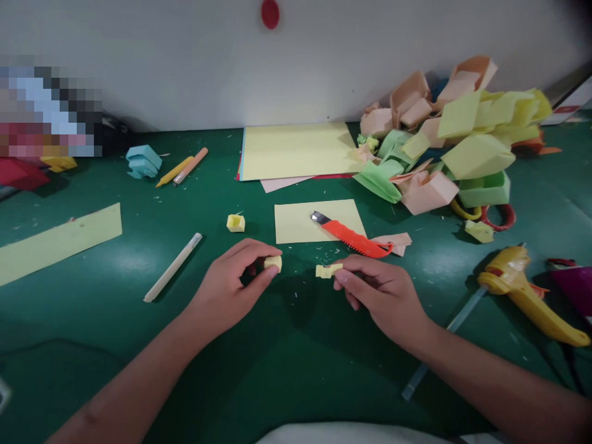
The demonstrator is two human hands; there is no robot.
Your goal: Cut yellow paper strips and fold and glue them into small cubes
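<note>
My left hand pinches a small folded yellow paper piece between thumb and fingers, just above the green mat. My right hand pinches another small yellow folded piece at its fingertips. The two pieces are about a hand's width apart. Just beyond my right hand lies an orange utility knife, its blade end resting on a square yellow sheet. A third small yellow folded piece sits on the mat beyond my left hand.
A white stick lies left of my left hand. A yellow glue gun lies at the right. A heap of folded coloured paper, a large yellow sheet, pens, a blue folded shape and a yellow strip lie farther out.
</note>
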